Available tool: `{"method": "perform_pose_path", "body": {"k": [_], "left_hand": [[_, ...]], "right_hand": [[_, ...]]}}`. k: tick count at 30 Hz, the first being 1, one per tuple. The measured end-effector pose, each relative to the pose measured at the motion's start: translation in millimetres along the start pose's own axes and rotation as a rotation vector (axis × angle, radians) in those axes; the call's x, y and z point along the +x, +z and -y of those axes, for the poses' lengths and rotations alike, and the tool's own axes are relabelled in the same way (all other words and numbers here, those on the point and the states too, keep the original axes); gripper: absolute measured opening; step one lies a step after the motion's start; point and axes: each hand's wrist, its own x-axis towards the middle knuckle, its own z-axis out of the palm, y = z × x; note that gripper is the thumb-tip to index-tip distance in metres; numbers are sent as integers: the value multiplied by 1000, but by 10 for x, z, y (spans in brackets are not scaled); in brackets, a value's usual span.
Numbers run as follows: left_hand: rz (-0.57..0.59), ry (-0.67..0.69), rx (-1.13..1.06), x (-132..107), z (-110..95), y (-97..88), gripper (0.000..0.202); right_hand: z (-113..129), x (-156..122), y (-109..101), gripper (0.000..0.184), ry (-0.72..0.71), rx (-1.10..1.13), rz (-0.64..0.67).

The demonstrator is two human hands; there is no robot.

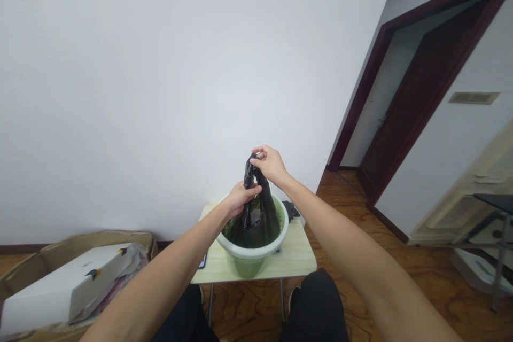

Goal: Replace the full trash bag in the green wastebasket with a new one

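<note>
A black plastic bag (264, 206) rises out of a green basket-like bin (245, 267) with a pale rim, which stands on a small light wooden table (301, 248). High on the bag, my right hand (269, 163) pinches its top edge between thumb and fingers. Lower down and to the left, my left hand (241, 196) is closed on the bag, thumb across the plastic. The bag's lower part sits inside the bin. Most of my left fingers are hidden behind the bag.
Dark crumpled plastic (292, 209) lies on the table right of the bin; a phone (203, 262) shows at its left edge. At lower left is a cardboard box (102, 238) holding a white box (52, 291). A white wall (180, 91) rises behind; a dark door (417, 80) is at right.
</note>
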Motion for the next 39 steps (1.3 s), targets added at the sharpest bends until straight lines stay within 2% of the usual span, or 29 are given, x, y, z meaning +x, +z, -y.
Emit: {"method": "perform_pose_path", "body": {"k": [5,8,11,13,14,15,19,22,25,28,34,39], "left_hand": [[-94,0,-29,30,29,-38,35],[-141,10,-14,46,53,-61,34],[-172,2,-10,42,60,-56,35],[-184,-4,-13,34,64,-38,35],[-186,0,-14,30,69,-27,35],[-186,11,-16,26,75,-15,34],[-158,35,-21,-2,110,27,29],[-146,39,-14,-41,128,35,30],[-166,38,14,-86,143,21,32],[-200,55,47,-119,184,-17,33],[-334,110,127,-123,354,-196,39],[-391,111,130,-87,493,-355,60]], "right_hand": [[-58,-32,-3,24,91,113,-6],[-69,-118,-92,26,63,61,-12],[-138,-285,-211,34,9,-126,-203],[-249,-448,-250,40,28,-180,-350],[-323,-541,-246,42,55,-165,-376],[-403,-637,-227,42,81,-119,-344],[-675,-968,-40,39,40,58,-44],[-729,-1077,105,32,25,97,45],[-702,-1101,192,22,46,97,23],[-727,-1111,229,22,76,71,-3],[-1045,-1173,240,32,185,111,-152],[-1273,-1213,269,40,205,222,-228]]}}
